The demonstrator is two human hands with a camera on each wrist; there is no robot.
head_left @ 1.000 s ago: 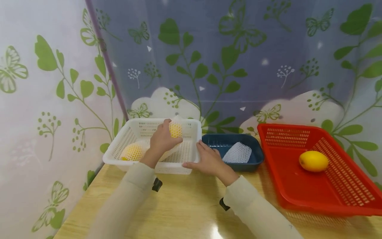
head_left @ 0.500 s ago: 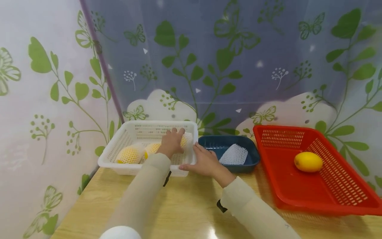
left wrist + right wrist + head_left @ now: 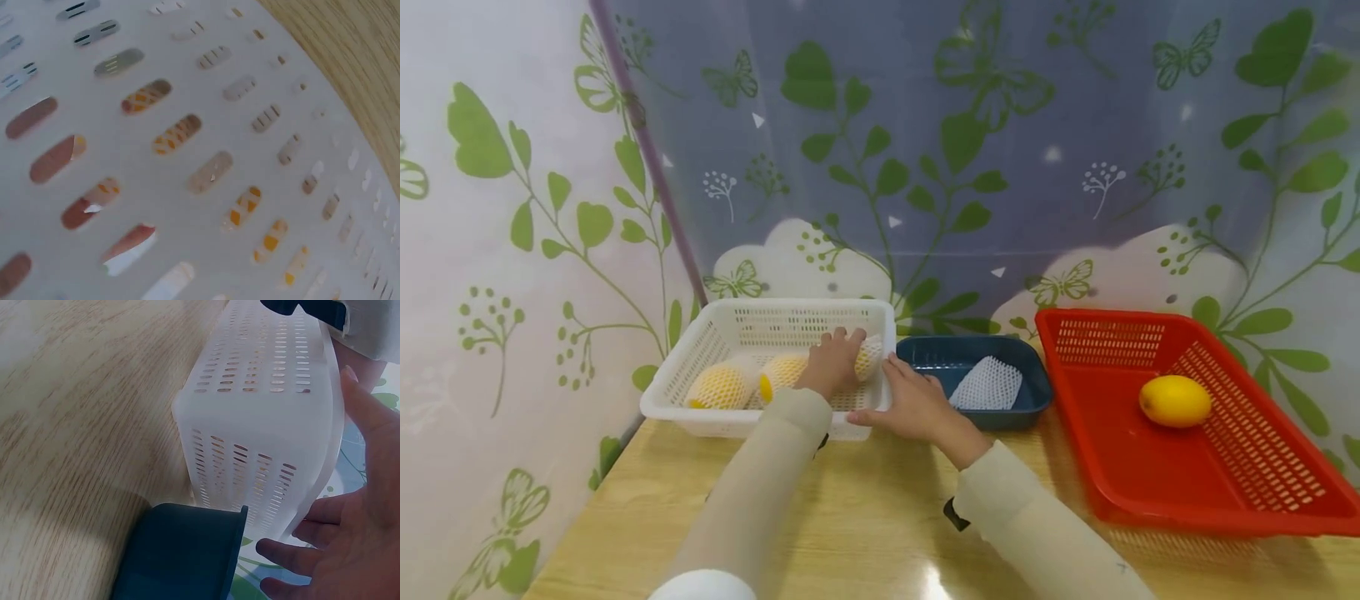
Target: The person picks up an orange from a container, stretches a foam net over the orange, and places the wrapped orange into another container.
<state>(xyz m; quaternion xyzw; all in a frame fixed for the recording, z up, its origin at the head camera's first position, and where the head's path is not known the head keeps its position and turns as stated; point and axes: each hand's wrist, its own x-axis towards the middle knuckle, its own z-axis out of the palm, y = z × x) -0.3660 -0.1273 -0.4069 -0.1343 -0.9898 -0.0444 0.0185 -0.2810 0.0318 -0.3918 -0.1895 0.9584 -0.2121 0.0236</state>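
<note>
In the head view my left hand (image 3: pixel 832 367) reaches down into a white slotted basket (image 3: pixel 658 408). Its fingers lie over a lemon in a white foam net (image 3: pixel 867 358) at the basket's right end, partly hidden by the hand. Two more netted lemons rest left of it, one at the far left (image 3: pixel 718 388) and one in the middle (image 3: pixel 781 375). The left wrist camera faces the basket's slotted wall (image 3: pixel 206 144), with netting and yellow showing through. My right hand (image 3: pixel 917 400) spans the basket's near right corner, thumb at the front rim, fingers spread along the side.
A dark blue tray (image 3: pixel 917 346) holding a white foam net (image 3: pixel 988 385) stands close to the white basket. Farther right is a red basket (image 3: pixel 1142 492) with a bare lemon (image 3: pixel 1175 400). A patterned curtain (image 3: pixel 955 167) hangs behind the wooden table (image 3: pixel 865 525).
My left hand has lowered the upright netted lemon into the right end of the white basket. The right hand stays at the basket's corner. The head view has shifted slightly.
</note>
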